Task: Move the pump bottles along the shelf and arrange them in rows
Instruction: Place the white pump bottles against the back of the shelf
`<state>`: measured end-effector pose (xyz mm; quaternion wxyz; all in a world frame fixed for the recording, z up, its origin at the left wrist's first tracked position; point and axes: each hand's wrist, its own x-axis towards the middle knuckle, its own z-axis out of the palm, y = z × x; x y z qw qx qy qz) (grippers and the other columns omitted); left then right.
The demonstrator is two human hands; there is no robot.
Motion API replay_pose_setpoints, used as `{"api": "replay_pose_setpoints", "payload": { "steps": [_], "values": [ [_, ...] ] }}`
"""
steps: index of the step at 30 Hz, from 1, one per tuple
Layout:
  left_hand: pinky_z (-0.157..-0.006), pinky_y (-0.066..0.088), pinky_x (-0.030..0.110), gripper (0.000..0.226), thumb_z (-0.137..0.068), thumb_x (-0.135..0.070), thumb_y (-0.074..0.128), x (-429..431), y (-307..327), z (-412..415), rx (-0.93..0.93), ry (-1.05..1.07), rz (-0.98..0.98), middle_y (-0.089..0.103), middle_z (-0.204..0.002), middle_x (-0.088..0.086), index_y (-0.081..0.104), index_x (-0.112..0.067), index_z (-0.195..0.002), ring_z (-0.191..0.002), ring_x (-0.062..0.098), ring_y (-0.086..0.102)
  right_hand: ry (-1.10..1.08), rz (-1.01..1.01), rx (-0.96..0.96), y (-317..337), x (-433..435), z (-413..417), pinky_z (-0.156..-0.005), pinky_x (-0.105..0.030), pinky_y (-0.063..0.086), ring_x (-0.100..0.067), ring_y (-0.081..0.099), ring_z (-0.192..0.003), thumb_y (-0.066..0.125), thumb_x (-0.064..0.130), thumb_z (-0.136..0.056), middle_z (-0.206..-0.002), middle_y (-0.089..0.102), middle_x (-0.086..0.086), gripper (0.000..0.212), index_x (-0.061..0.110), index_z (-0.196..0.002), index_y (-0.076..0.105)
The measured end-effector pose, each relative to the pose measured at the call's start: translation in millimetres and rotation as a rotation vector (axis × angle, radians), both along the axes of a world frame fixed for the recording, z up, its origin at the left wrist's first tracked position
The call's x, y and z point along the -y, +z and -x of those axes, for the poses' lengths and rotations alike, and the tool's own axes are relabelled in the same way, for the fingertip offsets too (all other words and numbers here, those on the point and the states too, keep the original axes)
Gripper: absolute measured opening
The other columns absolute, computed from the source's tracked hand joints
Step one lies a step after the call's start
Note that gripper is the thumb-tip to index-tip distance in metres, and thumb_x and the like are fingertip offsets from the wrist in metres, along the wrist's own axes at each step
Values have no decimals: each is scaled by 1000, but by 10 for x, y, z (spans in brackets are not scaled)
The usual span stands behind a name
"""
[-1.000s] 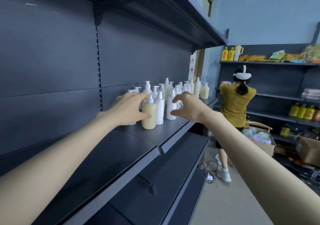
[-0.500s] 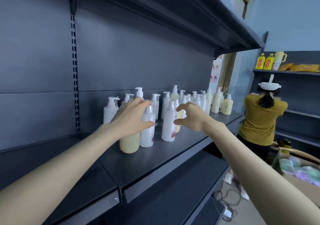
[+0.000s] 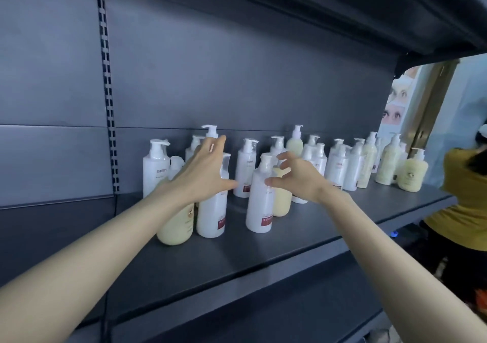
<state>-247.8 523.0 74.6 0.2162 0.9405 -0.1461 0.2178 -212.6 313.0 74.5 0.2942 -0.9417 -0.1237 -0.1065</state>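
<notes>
Seen from the head camera, the pump bottles (image 3: 245,170) stand in a loose crowd on the dark shelf (image 3: 263,261), from the middle out toward 3 o'clock. They are smooth plastic, tall and round, each with a white pump on top. Some are white with a red label and some are creamy yellow.

The shelf and the back wall (image 3: 237,79) are flat grey metal.

The left hand (image 3: 203,177) is spread wide with straight fingers and holds nothing. It hides the top of a cream bottle (image 3: 175,228), which sits at its 7 o'clock. Just beside that stands a red-label bottle (image 3: 212,217).

The right hand (image 3: 299,181) has loose, bent fingers and holds nothing. Its thumb is close to a tall white bottle (image 3: 259,208) — touching or not, I cannot tell.

At 10 o'clock a strip with holes (image 3: 108,100) runs up the wall. At 3 o'clock a person in a yellow shirt (image 3: 466,205) stands past the shelf end.
</notes>
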Motion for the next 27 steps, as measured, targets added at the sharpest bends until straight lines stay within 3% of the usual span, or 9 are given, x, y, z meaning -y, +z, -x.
{"api": "replay_pose_setpoints", "payload": {
  "steps": [5, 8, 11, 16, 21, 23, 25, 27],
  "values": [
    [-90, 31, 26, 94, -77, -29, 76, 103, -72, -228, -97, 26, 56, 24, -147, 12, 14, -8, -144, -132, 24, 31, 89, -70, -82, -167, 10, -283, -91, -30, 44, -20, 55, -110, 74, 41, -77, -115, 49, 3, 74, 19, -136, 35],
    [-89, 34, 27, 102, -76, -24, 77, 114, -149, -314, -82, 50, 91, 20, -149, 11, 5, -13, -148, -131, 27, 35, 130, -124, -138, -253, 47, -435, -97, -38, 47, -18, 55, -112, 74, 43, -76, -117, 55, 2, 59, 23, -122, 44],
    [-84, 34, 26, 102, -77, -20, 76, 120, -178, -349, -65, 76, 122, 26, -147, 11, 3, -17, -149, -126, 28, 39, 202, -194, -201, -287, 71, -504, -95, -41, 50, -15, 60, -107, 74, 42, -75, -114, 62, -1, 49, 20, -113, 53],
    [-76, 36, 26, 94, -70, -16, 81, 134, -170, -354, -44, 105, 277, 49, -125, 7, 22, -22, -144, -100, 22, 44, 271, -226, -181, -263, 124, -553, -92, -47, 52, -22, 64, -104, 75, 59, -51, -111, 66, -10, 75, 15, -109, 57],
    [-66, 42, 21, 90, -65, -17, 84, 298, -181, -234, -25, 143, 335, 50, -109, 1, 32, -25, -137, -97, 20, 50, 341, -245, -143, -309, 249, -648, -91, -49, 51, -24, 64, -102, 73, 65, -47, -108, 66, -9, 77, 16, -104, 57],
    [-72, 48, 25, 79, -63, -18, 85, 371, -205, -202, -18, 155, 357, 54, -107, 2, 38, -26, -126, -96, 22, 54, 358, -240, -90, -351, 294, -646, -88, -50, 52, -27, 63, -99, 72, 68, -50, -107, 65, -13, 77, 13, -102, 57],
    [-79, 51, 33, 71, -62, -18, 85, 419, -261, -169, -4, 166, 399, 57, -107, 3, 40, -26, -116, -97, 23, 57, 386, -246, -31, -408, 312, -652, -81, -44, 54, -27, 61, -94, 74, 62, -61, -103, 63, -14, 68, 10, -100, 55],
    [-82, 50, 33, 70, -65, -16, 84, 450, -351, -139, 31, 177, 471, 57, -110, 0, 40, -24, -119, -99, 20, 57, 415, -275, -9, -440, 317, -648, -69, -28, 49, -17, 59, -84, 73, 50, -74, -99, 62, -7, 53, 11, -103, 53]
  ]
}}
